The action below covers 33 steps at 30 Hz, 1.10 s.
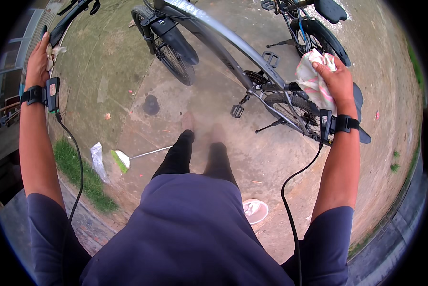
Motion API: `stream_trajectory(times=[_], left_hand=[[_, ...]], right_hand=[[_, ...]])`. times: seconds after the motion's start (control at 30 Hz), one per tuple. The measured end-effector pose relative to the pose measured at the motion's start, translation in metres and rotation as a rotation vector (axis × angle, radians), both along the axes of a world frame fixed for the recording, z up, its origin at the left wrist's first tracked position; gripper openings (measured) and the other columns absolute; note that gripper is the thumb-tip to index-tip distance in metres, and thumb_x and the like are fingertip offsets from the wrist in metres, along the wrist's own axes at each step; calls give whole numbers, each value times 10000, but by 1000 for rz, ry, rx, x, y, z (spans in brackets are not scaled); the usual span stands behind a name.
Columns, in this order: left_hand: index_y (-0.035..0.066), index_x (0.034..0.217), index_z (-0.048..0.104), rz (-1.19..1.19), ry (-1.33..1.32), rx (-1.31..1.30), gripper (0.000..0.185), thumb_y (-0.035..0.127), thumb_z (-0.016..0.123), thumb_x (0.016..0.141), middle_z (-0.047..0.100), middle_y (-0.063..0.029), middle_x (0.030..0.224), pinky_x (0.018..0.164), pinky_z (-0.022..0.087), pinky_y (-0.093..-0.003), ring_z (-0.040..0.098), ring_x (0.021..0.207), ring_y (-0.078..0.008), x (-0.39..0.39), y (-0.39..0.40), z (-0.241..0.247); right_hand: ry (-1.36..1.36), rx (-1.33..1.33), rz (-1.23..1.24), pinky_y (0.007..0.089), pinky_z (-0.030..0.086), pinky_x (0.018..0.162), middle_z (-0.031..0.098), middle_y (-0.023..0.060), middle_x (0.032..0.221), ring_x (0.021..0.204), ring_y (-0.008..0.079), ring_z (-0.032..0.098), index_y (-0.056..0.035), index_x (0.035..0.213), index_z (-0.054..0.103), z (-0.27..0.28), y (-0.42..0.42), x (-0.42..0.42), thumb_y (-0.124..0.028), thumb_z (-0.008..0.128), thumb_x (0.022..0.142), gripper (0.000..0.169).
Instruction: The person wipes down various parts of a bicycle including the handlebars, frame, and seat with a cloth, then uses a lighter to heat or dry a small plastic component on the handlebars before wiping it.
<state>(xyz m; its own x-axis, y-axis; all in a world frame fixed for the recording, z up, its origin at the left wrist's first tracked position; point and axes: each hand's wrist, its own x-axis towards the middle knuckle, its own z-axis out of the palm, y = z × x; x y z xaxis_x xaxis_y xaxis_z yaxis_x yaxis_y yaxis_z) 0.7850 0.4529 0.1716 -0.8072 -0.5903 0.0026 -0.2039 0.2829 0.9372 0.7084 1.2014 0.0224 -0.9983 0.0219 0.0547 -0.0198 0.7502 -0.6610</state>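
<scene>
A grey bicycle (214, 39) stands before me, its front wheel at the upper middle and its rear wheel at the right. My right hand (333, 80) grips a white and pink cloth (315, 77) above the bicycle's saddle area; the black saddle (360, 118) shows partly behind my wrist. At the upper left, my left hand (39, 59) is at the end of a black handlebar grip (60, 28), with a pale crumpled cloth or paper (51, 55) beside the palm. How firmly its fingers close there is hard to see. Both wrists carry strapped devices with cables.
Behind stands a second bicycle (307, 32) at the upper right. A broom (122, 160) and a plastic bag (98, 161) lie on the concrete near a grass strip (81, 178). A round basin (258, 211) with a cloth inside is by my right side. The grey bicycle's kickstand (271, 126) sticks out towards me.
</scene>
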Motion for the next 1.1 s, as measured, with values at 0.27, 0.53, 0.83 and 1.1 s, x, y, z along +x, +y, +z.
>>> stream_trajectory(times=[0.27,0.53,0.83,1.1], left_hand=[[30,1168,688,5,1,-26,383,367,657,990,692,2,921,667,484,-240,613,759,-80,3,-9,0],[53,1146,686,9,10,-53,367,385,648,993,650,23,836,568,431,-223,539,645,-67,17,4,1],[87,1055,678,83,-52,-109,397,471,675,956,589,50,774,528,388,-211,495,604,-49,35,-6,-8],[93,1091,684,177,-64,-71,417,484,686,944,608,49,790,520,381,-217,504,600,-47,60,14,-21]], right_hand=[[-14,-35,10,316,523,859,753,89,1025,927,196,699,-47,1149,714,-2,0,1,-475,869,727,621],[-37,-34,0,320,529,851,756,86,1021,927,199,705,-69,1157,716,5,-8,8,-457,874,723,604],[9,93,-1,344,542,839,754,113,1026,949,252,717,-82,1133,721,6,-15,22,-460,870,717,581],[47,191,-7,380,538,868,709,109,1112,1019,295,682,-79,1134,705,12,-31,42,-446,856,727,568]])
